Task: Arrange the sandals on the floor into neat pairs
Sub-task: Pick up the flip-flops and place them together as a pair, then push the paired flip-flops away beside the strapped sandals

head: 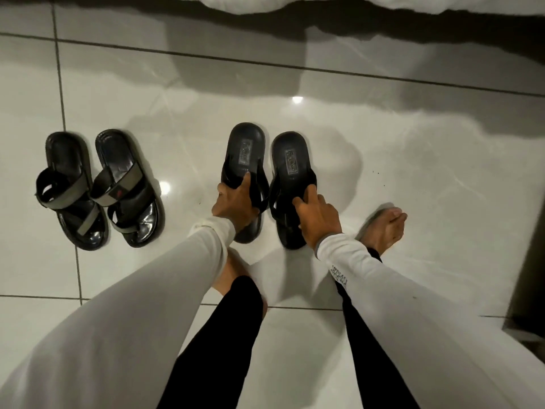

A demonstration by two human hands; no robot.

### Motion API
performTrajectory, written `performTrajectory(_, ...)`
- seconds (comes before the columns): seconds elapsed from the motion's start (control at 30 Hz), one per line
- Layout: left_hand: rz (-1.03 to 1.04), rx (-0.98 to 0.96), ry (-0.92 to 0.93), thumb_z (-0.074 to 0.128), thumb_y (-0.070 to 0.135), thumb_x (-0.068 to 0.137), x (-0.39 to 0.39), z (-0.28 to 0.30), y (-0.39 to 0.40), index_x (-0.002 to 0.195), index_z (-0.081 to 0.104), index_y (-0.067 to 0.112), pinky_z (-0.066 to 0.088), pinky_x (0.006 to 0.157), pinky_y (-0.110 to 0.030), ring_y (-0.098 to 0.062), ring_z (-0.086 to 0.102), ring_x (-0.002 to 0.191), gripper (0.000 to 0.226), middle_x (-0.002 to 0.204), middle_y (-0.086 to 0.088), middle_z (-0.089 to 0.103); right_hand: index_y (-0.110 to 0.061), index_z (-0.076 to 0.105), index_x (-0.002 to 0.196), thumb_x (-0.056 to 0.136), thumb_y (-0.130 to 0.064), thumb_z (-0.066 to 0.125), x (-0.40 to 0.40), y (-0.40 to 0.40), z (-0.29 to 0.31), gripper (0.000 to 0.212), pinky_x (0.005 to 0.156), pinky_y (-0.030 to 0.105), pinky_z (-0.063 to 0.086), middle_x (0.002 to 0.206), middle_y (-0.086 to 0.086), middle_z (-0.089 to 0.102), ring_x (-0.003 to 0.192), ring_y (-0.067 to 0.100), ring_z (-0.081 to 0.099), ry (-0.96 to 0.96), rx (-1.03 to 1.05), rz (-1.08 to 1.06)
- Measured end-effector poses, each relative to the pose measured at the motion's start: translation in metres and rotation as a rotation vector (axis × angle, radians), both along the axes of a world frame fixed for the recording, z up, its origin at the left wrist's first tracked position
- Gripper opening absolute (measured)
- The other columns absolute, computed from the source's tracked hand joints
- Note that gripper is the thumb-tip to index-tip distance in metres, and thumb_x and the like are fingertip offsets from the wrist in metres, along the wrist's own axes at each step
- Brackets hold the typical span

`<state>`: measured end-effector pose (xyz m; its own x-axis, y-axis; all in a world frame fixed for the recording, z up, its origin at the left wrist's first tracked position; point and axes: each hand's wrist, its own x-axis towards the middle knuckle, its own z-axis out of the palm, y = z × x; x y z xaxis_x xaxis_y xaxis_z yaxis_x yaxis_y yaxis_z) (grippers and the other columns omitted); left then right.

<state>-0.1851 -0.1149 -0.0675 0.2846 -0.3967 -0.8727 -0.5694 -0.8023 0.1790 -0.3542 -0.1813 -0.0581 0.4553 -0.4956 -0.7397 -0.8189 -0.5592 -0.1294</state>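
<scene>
Two black flip-flops lie side by side on the white tiled floor, heels pointing away from me. My left hand [236,203] grips the straps of the left flip-flop [246,152]. My right hand [317,215] holds the straps of the right flip-flop [290,160]. Off to the left stands a second pair with grey straps: one strapped sandal [69,184] and its mate [128,184], close together and parallel, with neither hand on them.
My bare feet [383,228] stand just behind the flip-flops, legs in black trousers. White bedding [295,2] hangs along the top edge, casting a dark shadow. A dark panel [528,261] rises at the right edge. Glossy tiles [413,172] spread to the right.
</scene>
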Motion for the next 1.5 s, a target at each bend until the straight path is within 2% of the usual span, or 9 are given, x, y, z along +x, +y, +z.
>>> performTrajectory(0.23,-0.007,0.004,-0.015,0.064,0.035,0.089,-0.033,-0.001,-0.028,0.154,0.012,0.034,0.051,0.095,-0.052,-0.052,0.057,0.111,0.084,0.139,-0.026,0.031,-0.008,0.065,0.104,0.073,0.0,0.078,-0.022,-0.033,-0.005,0.034,0.067,0.041,0.052,0.128,0.014,0.049,0.095,0.036,0.061,-0.035,-0.039,0.001)
performTrajectory(0.3,-0.014,0.008,-0.023,0.064,0.037,0.089,-0.042,-0.003,-0.043,0.154,0.01,0.036,0.051,0.096,-0.051,-0.05,0.056,0.112,0.085,0.139,-0.025,0.031,-0.01,0.063,0.11,0.075,-0.001,0.078,-0.035,-0.048,-0.007,0.039,0.068,0.041,0.053,0.125,0.013,0.053,0.095,0.035,0.063,-0.065,-0.008,0.027)
performTrajectory(0.4,-0.049,0.008,-0.03,0.063,0.041,0.089,-0.056,-0.006,-0.066,0.154,0.01,0.037,0.051,0.095,-0.051,-0.05,0.057,0.112,0.084,0.139,-0.025,0.031,-0.016,0.051,0.13,0.083,-0.006,0.072,-0.053,-0.064,-0.01,0.052,0.075,0.04,0.054,0.119,0.009,0.06,0.103,0.032,0.063,-0.1,0.023,0.081)
performTrajectory(0.47,-0.07,0.008,-0.03,0.062,0.043,0.089,-0.066,-0.007,-0.081,0.154,0.01,0.038,0.051,0.094,-0.051,-0.05,0.057,0.111,0.084,0.139,-0.024,0.031,-0.016,0.05,0.134,0.088,-0.009,0.068,-0.064,-0.074,-0.014,0.049,0.082,0.041,0.054,0.119,0.01,0.062,0.111,0.031,0.06,-0.077,0.052,0.07)
performTrajectory(0.63,-0.101,-0.007,-0.027,0.063,0.044,0.088,-0.084,-0.007,-0.109,0.154,0.009,0.038,0.051,0.094,-0.051,-0.048,0.056,0.112,0.085,0.139,-0.024,0.033,-0.012,0.056,0.131,0.096,-0.012,0.06,-0.085,-0.105,-0.018,0.036,0.091,0.043,0.053,0.126,0.013,0.054,0.122,0.033,0.05,-0.03,0.089,0.022)
performTrajectory(0.97,-0.231,-0.101,-0.023,0.062,0.042,0.089,-0.114,-0.004,-0.147,0.152,0.021,0.033,0.053,0.095,-0.054,-0.049,0.054,0.115,0.076,0.138,-0.024,0.035,-0.008,0.061,0.125,0.09,-0.005,0.064,-0.109,-0.172,-0.009,0.036,0.083,0.044,0.057,0.121,0.016,0.056,0.116,0.036,0.054,-0.018,0.006,-0.002)
performTrajectory(1.13,-0.27,-0.132,-0.017,0.062,0.037,0.091,-0.122,-0.003,-0.161,0.152,0.026,0.03,0.051,0.099,-0.054,-0.049,0.051,0.118,0.071,0.139,-0.024,0.034,-0.009,0.06,0.127,0.09,-0.005,0.064,-0.119,-0.187,-0.005,0.038,0.085,0.042,0.056,0.124,0.016,0.055,0.117,0.036,0.054,0.003,0.003,0.02)
performTrajectory(1.37,-0.313,-0.177,-0.044,0.061,0.036,0.091,-0.127,-0.004,-0.16,0.147,0.037,0.028,0.053,0.097,-0.053,-0.046,0.053,0.115,0.061,0.134,-0.023,0.04,-0.009,0.058,0.13,0.09,-0.008,0.067,-0.122,-0.192,-0.002,0.041,0.09,0.043,0.056,0.127,0.016,0.053,0.118,0.036,0.054,0.015,0.01,0.034)
performTrajectory(1.5,-0.332,-0.183,-0.047,0.061,0.032,0.091,-0.126,-0.002,-0.159,0.146,0.04,0.027,0.051,0.098,-0.053,-0.045,0.053,0.115,0.059,0.132,-0.022,0.043,-0.008,0.06,0.127,0.087,-0.005,0.068,-0.121,-0.19,0.0,0.041,0.087,0.043,0.056,0.123,0.016,0.055,0.116,0.036,0.055,0.011,-0.012,0.045)
